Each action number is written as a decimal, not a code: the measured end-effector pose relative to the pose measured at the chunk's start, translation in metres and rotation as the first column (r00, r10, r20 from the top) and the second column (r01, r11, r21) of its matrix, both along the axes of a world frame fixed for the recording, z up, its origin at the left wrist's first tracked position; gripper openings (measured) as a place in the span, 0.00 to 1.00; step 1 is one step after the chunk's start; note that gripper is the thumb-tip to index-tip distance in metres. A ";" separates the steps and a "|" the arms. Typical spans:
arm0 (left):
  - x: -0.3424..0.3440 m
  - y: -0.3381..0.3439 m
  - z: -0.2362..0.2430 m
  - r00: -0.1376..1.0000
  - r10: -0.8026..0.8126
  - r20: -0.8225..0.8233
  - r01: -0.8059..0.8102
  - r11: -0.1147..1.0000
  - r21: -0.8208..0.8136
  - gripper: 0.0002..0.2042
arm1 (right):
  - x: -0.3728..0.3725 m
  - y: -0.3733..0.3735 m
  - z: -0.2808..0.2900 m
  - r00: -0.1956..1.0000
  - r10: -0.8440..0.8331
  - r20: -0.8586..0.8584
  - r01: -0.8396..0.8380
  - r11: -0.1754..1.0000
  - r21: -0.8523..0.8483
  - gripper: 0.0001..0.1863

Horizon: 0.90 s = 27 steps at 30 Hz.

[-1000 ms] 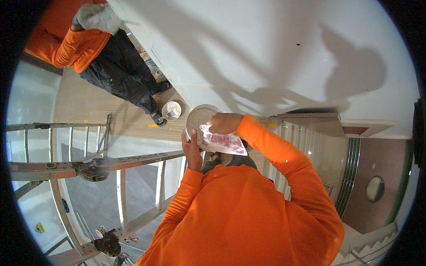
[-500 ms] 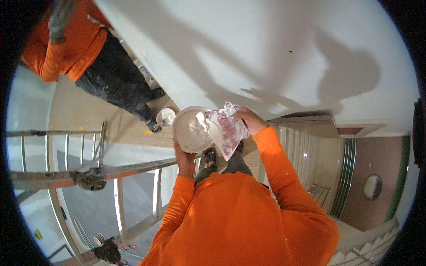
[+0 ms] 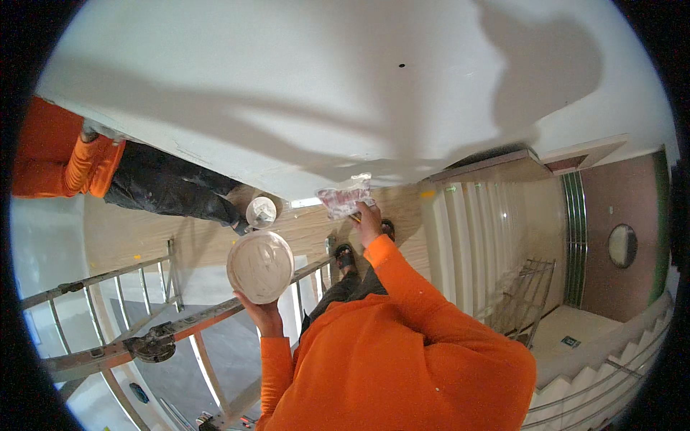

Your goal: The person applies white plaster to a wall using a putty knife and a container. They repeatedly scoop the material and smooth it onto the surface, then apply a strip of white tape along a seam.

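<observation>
My left hand (image 3: 260,314) grips the near rim of a round bucket (image 3: 260,267) of pale, creamy filler. In my right hand (image 3: 369,221) is a wide reddish putty spreader (image 3: 343,201), smeared with white filler, my fingers closed round its near end. A thick white dab sits on its far edge, beside the white wall (image 3: 302,93). Whether that edge touches the wall, I cannot tell. Bucket and spreader are well apart.
At the left a co-worker in an orange top (image 3: 54,154) stands close to the wall. A small white bucket (image 3: 261,212) is on the floor by their feet. A metal ladder (image 3: 194,323) runs along my left side. Stairs (image 3: 474,244) lie to the right.
The spreader has moved from over the bucket toward the wall. My left hand has carried the bucket left and nearer to me. The co-worker's arm has come down, close to the wall.
</observation>
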<state>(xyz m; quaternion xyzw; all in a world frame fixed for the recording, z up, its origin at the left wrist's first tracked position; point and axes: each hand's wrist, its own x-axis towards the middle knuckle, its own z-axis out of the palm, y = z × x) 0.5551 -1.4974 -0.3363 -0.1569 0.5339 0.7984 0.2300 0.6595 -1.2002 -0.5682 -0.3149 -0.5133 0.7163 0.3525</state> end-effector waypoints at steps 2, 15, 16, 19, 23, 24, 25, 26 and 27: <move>0.004 -0.008 -0.001 1.000 -0.026 -0.001 0.027 0.999 0.046 0.38 | -0.026 -0.002 -0.021 0.994 -0.110 -0.017 0.110 0.992 0.056 0.16; 0.021 -0.008 0.026 0.985 -0.078 -0.151 0.084 0.996 0.035 0.39 | -0.198 0.033 0.116 0.919 -0.359 0.165 0.393 0.792 -0.467 0.28; 0.021 -0.011 0.024 0.987 -0.070 -0.147 0.075 0.997 0.034 0.39 | -0.190 0.007 0.142 0.931 -0.345 0.117 0.357 0.803 -0.476 0.28; 0.016 -0.011 0.020 0.986 -0.103 -0.133 0.110 0.993 0.045 0.39 | -0.155 -0.032 0.090 0.947 -0.314 0.070 0.319 0.943 -0.094 0.27; 0.021 -0.026 0.013 0.987 -0.049 -0.153 0.054 0.998 0.029 0.38 | -0.099 -0.040 0.120 0.953 -0.251 0.170 0.302 0.745 -0.595 0.22; 0.019 -0.018 0.017 0.985 -0.074 -0.158 0.080 0.996 0.033 0.38 | -0.086 -0.017 0.062 0.932 -0.331 0.145 0.351 0.738 -0.577 0.19; 0.016 -0.006 0.023 0.980 -0.111 -0.162 0.119 0.992 0.039 0.38 | -0.070 0.012 0.004 0.899 -0.421 0.120 0.412 0.720 -0.558 0.18; 0.019 -0.002 0.030 0.980 -0.103 -0.170 0.106 0.994 0.007 0.38 | -0.065 0.026 -0.003 0.894 -0.420 0.155 0.417 0.656 -0.630 0.18; 0.020 -0.004 0.031 0.980 -0.101 -0.173 0.103 0.995 0.000 0.38 | -0.061 0.044 -0.002 0.889 -0.417 0.188 0.421 0.586 -0.692 0.18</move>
